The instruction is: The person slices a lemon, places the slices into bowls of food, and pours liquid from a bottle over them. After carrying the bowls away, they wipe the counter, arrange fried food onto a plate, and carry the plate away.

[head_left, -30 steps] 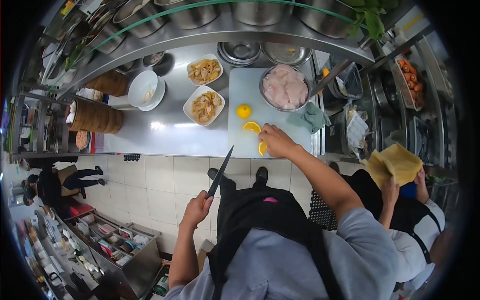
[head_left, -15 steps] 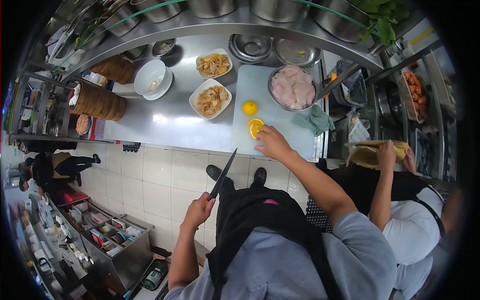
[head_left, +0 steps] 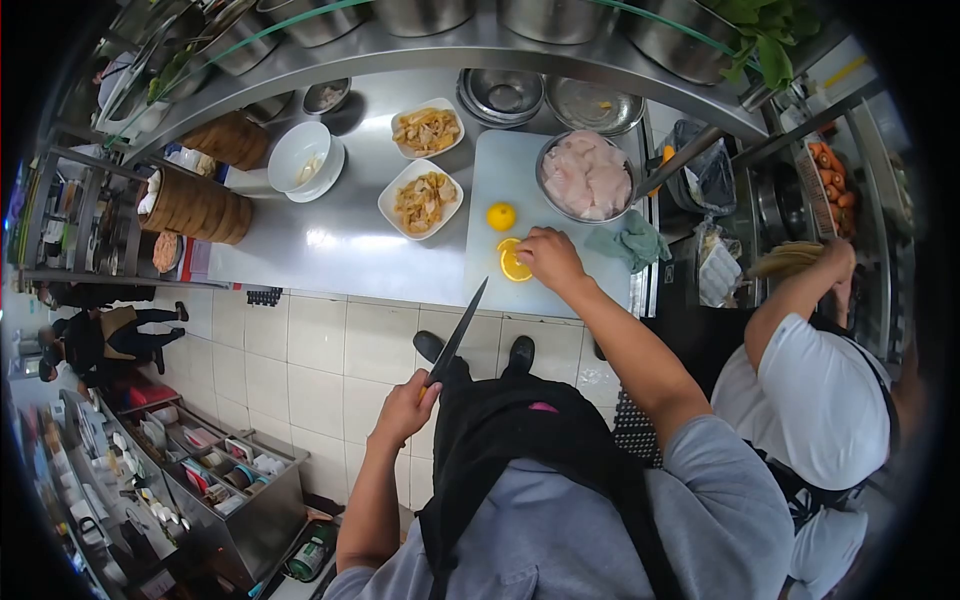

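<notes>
Low on the left, in front of the counter, my left hand [head_left: 407, 408] grips the handle of a long dark knife [head_left: 463, 333], its blade pointing up toward the counter edge. My right hand [head_left: 551, 258] is over the pale cutting board [head_left: 489, 165], its fingers closed at the right edge of a cut yellow-orange citrus piece [head_left: 514, 262]. Another yellow citrus piece [head_left: 501, 216] lies just above it on the board. A metal bowl of pale raw meat slices [head_left: 586, 175] stands at the board's upper right, with a green cloth [head_left: 637, 242] below it.
Two white dishes of sliced food [head_left: 425, 203] [head_left: 427, 131] and a white bowl [head_left: 300, 160] stand on the steel counter [head_left: 330, 255]. Metal bowls [head_left: 503, 94] are behind the board. Bamboo steamers [head_left: 205, 205] stand left. A co-worker [head_left: 822, 400] is close on the right.
My right hand has moved slightly up and right, its fingers more curled at the citrus piece. The knife has shifted slightly right and up. The co-worker's arms have moved toward the right-hand shelves.
</notes>
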{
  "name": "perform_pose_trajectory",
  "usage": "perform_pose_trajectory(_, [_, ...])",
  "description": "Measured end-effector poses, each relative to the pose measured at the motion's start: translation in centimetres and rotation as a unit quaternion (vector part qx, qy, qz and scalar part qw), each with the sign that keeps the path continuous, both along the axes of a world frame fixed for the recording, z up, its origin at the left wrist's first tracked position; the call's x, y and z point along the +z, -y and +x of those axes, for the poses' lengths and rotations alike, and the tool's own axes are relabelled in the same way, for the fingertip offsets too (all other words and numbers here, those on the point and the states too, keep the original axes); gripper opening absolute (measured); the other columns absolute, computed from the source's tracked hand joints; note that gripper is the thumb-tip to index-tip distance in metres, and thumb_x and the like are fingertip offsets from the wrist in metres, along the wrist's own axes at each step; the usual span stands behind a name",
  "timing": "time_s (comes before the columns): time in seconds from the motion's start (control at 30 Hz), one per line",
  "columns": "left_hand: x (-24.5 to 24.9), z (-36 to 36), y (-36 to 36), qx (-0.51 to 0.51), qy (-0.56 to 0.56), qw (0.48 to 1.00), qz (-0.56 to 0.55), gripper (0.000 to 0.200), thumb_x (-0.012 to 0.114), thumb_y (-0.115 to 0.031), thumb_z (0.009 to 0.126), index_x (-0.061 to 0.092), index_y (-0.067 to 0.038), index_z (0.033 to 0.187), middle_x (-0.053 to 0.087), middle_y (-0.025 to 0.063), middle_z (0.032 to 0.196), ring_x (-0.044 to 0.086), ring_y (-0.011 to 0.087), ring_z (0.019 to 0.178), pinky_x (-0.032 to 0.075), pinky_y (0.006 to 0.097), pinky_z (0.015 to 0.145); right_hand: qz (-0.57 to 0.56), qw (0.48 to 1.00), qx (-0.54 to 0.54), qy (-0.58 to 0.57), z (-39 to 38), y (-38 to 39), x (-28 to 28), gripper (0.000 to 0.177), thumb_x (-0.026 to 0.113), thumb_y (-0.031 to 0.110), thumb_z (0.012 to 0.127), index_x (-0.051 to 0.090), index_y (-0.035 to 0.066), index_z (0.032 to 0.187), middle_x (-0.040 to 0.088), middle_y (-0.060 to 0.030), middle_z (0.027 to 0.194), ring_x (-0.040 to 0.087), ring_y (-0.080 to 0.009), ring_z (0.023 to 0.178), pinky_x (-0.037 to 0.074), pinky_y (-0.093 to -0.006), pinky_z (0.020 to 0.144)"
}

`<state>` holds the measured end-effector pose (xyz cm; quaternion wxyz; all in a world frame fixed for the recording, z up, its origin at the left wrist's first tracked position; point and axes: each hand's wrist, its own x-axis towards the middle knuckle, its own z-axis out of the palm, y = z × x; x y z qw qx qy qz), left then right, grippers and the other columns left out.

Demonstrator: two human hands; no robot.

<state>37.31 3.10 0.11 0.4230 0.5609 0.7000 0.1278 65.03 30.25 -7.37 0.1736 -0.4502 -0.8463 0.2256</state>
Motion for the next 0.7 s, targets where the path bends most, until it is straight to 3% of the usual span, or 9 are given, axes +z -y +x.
perform_pose_trajectory(0.23, [-0.8, -0.4, 0.6, -0.007, -0.003, 1.0, -0.017, 0.025, 0.061, -0.029, 0.101, 0.052, -0.006, 0.099, 0.068, 0.0237, 0.08, 0.065, 0.0488, 0.079, 0.051, 0.054, 0.067, -0.035, 0.996, -0.027, 0.076, -1.3, -0.8, 0.4, 0.006, 0.071, 0.018, 0.082, 0.074, 0.014, 0.079, 0.07, -0.0057, 0.093, 0.066, -0.0292, 0.092, 0.05, -0.0467, 0.079])
perform_pose_trajectory(0.47, [-1.1, -0.6, 0.8, -0.005, -0.015, 1.0, -0.025, 0.026, 0.061, -0.03, 0.101, 0.051, -0.006, 0.099, 0.068, 0.0242, 0.08, 0.065, 0.0492, 0.079, 0.051, 0.0542, 0.067, -0.052, 0.997, 0.026, 0.052, -0.8, -1.2, 0.0, 0.006, 0.067, 0.012, 0.082, 0.068, 0.01, 0.088, 0.069, -0.0101, 0.093, 0.067, -0.0328, 0.089, 0.052, -0.0458, 0.076])
perform_pose_trajectory(0.53, [-1.1, -0.8, 0.9, 0.002, -0.013, 1.0, -0.029, 0.026, 0.061, -0.03, 0.101, 0.052, -0.006, 0.099, 0.068, 0.0243, 0.079, 0.065, 0.0491, 0.079, 0.051, 0.0541, 0.067, -0.102, 0.987, -0.041, -0.114, 0.5, -0.4, -0.4, 0.006, 0.064, 0.008, 0.084, 0.064, 0.007, 0.091, 0.066, -0.0115, 0.086, 0.065, -0.0286, 0.079, 0.052, -0.0395, 0.071])
perform_pose_trajectory(0.63, [-1.0, -1.1, 1.2, 0.012, -0.014, 0.999, -0.041, 0.026, 0.061, -0.031, 0.101, 0.053, -0.006, 0.1, 0.068, 0.0244, 0.079, 0.065, 0.0489, 0.079, 0.051, 0.054, 0.067, -0.172, 0.956, -0.112, -0.21, 3.3, 1.1, 1.2, 0.003, 0.061, 0.005, 0.086, 0.061, 0.005, 0.09, 0.063, -0.0113, 0.08, 0.061, -0.0234, 0.072, 0.05, -0.0339, 0.068])
perform_pose_trajectory(0.7, [-1.1, -1.2, 1.3, 0.015, -0.016, 0.999, -0.047, 0.026, 0.061, -0.031, 0.101, 0.053, -0.006, 0.101, 0.068, 0.0245, 0.079, 0.065, 0.0488, 0.079, 0.051, 0.0539, 0.067, -0.14, 0.934, -0.176, -0.276, 6.5, 2.0, 0.8, 0.006, 0.062, 0.003, 0.086, 0.06, 0.004, 0.093, 0.062, -0.0105, 0.078, 0.056, -0.0199, 0.07, 0.048, -0.0315, 0.067])
